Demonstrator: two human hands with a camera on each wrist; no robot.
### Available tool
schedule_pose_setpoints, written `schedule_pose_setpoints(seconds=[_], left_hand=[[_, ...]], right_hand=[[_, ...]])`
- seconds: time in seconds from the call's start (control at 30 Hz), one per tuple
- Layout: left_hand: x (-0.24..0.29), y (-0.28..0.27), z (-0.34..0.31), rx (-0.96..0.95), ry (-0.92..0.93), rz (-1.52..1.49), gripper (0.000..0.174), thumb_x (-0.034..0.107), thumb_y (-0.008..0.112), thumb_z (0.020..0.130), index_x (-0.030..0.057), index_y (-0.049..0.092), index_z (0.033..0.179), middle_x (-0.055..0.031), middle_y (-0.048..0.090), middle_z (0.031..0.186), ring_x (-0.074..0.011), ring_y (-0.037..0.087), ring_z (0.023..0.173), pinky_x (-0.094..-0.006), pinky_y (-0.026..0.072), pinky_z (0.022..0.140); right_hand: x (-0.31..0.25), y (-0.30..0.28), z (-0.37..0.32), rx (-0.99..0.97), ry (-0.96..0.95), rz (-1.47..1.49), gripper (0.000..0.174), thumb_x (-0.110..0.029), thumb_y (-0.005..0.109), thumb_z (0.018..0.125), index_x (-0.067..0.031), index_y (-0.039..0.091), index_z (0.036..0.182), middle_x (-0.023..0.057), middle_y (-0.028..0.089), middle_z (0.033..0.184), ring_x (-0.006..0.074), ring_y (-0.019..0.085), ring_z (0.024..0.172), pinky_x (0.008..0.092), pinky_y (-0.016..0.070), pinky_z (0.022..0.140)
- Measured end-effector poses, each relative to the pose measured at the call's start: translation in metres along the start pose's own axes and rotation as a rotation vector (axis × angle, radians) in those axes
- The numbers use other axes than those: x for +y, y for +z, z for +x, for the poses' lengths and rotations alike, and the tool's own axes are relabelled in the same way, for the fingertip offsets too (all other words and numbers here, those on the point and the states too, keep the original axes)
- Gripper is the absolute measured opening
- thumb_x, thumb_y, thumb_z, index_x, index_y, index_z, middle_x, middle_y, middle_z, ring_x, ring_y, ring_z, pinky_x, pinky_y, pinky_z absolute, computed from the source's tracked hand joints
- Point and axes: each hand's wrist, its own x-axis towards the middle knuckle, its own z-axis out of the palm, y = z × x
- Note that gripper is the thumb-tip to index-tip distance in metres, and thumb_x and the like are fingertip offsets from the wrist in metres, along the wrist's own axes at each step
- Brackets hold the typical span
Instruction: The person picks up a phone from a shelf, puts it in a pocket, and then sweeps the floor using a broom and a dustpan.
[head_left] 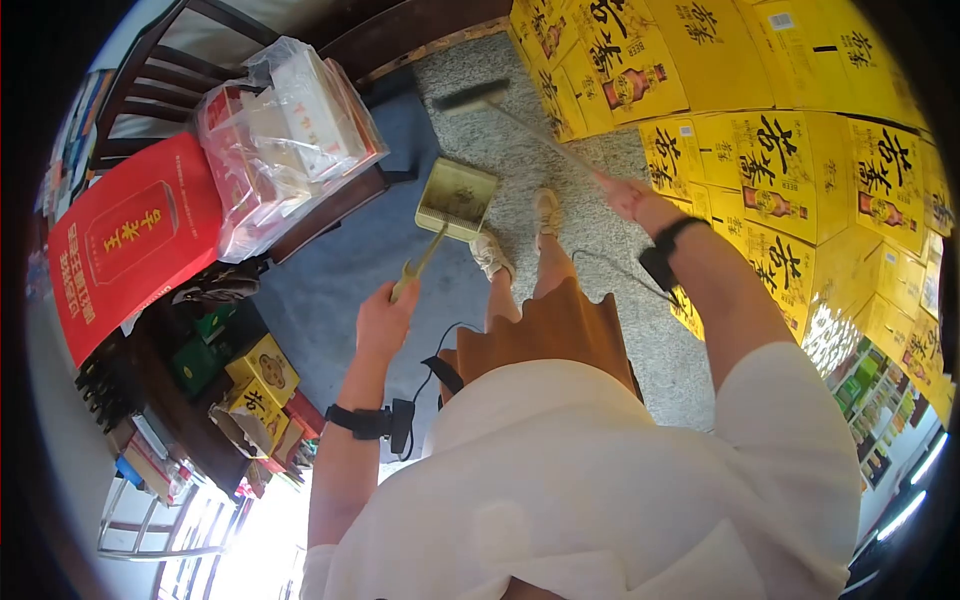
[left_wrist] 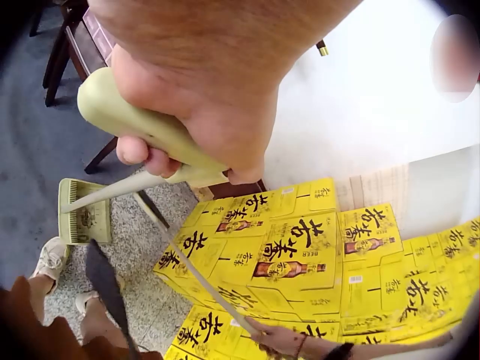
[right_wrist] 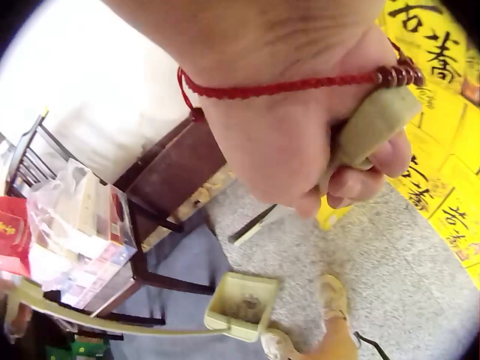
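My left hand [head_left: 384,322] grips the handle [left_wrist: 139,124] of a pale green long-handled dustpan [head_left: 485,190]. The pan is down at the floor, in front of my feet, with grey-brown dirt [right_wrist: 246,309] inside it. With my right hand [head_left: 625,197] I hold a broom by the top of its stick; the handle end [right_wrist: 382,120] shows in the right wrist view, fingers curled round it. The broom's dark, narrow head [head_left: 472,95] lies on the floor beyond the dustpan, toward the wall.
Yellow beer cartons [head_left: 760,170] are stacked along the right. On the left, a dark wooden chair [right_wrist: 154,281] bears boxes in a clear plastic bag [head_left: 290,140], beside a red bag [head_left: 140,240]. My shoes [head_left: 492,256] stand close to the dustpan, where grey speckled floor meets blue flooring.
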Motion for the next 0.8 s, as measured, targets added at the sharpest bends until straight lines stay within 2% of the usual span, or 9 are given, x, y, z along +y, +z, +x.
schedule_pose_setpoints(seconds=[0.1,0.17,0.3,0.37,0.4,0.47,0.6,0.67,0.8], left_hand=[[0.001,-0.003,-0.001,-0.001,0.004,0.08,0.046,0.049,0.054,0.082,0.0038,0.062,0.085,-0.0067,0.053,0.058,-0.017,0.055,0.052,-0.0321,0.042,0.051],[-0.004,-0.003,0.001,-0.011,0.018,0.056,0.047,0.05,0.054,0.082,0.0038,0.062,0.086,-0.007,0.054,0.059,-0.0175,0.055,0.053,-0.0325,0.0422,0.052],[-0.006,-0.001,0.003,-0.007,0.033,0.059,0.047,0.05,0.055,0.082,0.0038,0.062,0.087,-0.0071,0.054,0.059,-0.0174,0.055,0.052,-0.0323,0.0421,0.051],[-0.001,-0.003,0.001,-0.012,0.041,0.063,0.046,0.049,0.055,0.082,0.0037,0.062,0.087,-0.0066,0.053,0.058,-0.0166,0.054,0.051,-0.0318,0.0418,0.05],[0.0,-0.002,-0.003,-0.015,0.04,0.069,0.045,0.048,0.056,0.082,0.0036,0.062,0.087,-0.0062,0.053,0.057,-0.0158,0.053,0.049,-0.0313,0.0414,0.049],[0.001,-0.001,-0.007,-0.016,0.04,0.068,0.045,0.048,0.056,0.082,0.0035,0.062,0.087,-0.0057,0.052,0.056,-0.015,0.052,0.048,-0.0308,0.0411,0.048],[0.009,0.004,-0.016,0.043,0.013,0.066,0.044,0.047,0.057,0.082,0.0032,0.062,0.085,-0.0046,0.05,0.054,-0.0134,0.05,0.046,-0.0293,0.0403,0.045],[0.013,0.007,-0.025,0.054,0.011,0.06,0.045,0.047,0.056,0.082,0.0028,0.062,0.084,-0.0044,0.05,0.054,-0.0131,0.05,0.046,-0.0288,0.04,0.045],[0.011,0.022,-0.046,0.114,-0.02,0.031,0.045,0.047,0.056,0.082,0.0022,0.06,0.08,-0.0037,0.048,0.053,-0.0124,0.049,0.046,-0.0273,0.0391,0.043]], right_hand=[[0.098,0.091,-0.035,-0.136,-0.137,-0.226,0.067,-0.003,0.05,0.084,-0.0292,0.029,0.142,0.0184,0.063,0.108,0.0241,0.062,0.096,0.0323,0.0483,0.08],[0.054,0.047,-0.134,-0.123,0.141,0.12,0.068,-0.004,0.053,0.083,-0.0269,0.028,0.143,0.0187,0.063,0.107,0.0242,0.062,0.097,0.0302,0.0482,0.08],[0.061,0.057,-0.187,-0.206,0.185,-0.191,0.066,-0.007,0.054,0.082,-0.0267,0.033,0.141,0.0185,0.063,0.106,0.0268,0.061,0.101,0.0324,0.0465,0.082],[0.091,0.081,-0.193,0.205,0.012,0.191,0.058,-0.008,0.055,0.084,-0.0259,0.041,0.137,0.0143,0.065,0.104,0.0236,0.064,0.091,0.0337,0.0486,0.081],[0.087,0.076,-0.197,0.199,0.017,0.197,0.058,-0.008,0.055,0.084,-0.0259,0.041,0.137,0.0143,0.065,0.104,0.0236,0.064,0.091,0.0337,0.0486,0.081],[0.054,0.042,-0.186,0.08,0.142,0.458,0.053,-0.012,0.057,0.085,-0.0228,0.045,0.135,0.0173,0.063,0.108,0.0252,0.062,0.095,0.0346,0.0474,0.084],[0.015,0.03,-0.085,0.321,-0.153,0.359,0.054,-0.016,0.05,0.088,-0.0218,0.035,0.14,0.021,0.06,0.111,0.0316,0.063,0.091,0.0388,0.0492,0.08],[-0.02,0.014,-0.045,0.227,-0.052,0.308,0.055,-0.017,0.05,0.087,-0.0221,0.036,0.14,0.0139,0.06,0.087,0.0234,0.056,0.073,0.0318,0.0467,0.071],[-0.051,0.017,-0.027,0.03,0.034,-0.049,0.056,-0.017,0.046,0.088,-0.0219,0.032,0.142,0.0132,0.056,0.079,0.0216,0.05,0.059,0.0329,0.0441,0.056]])
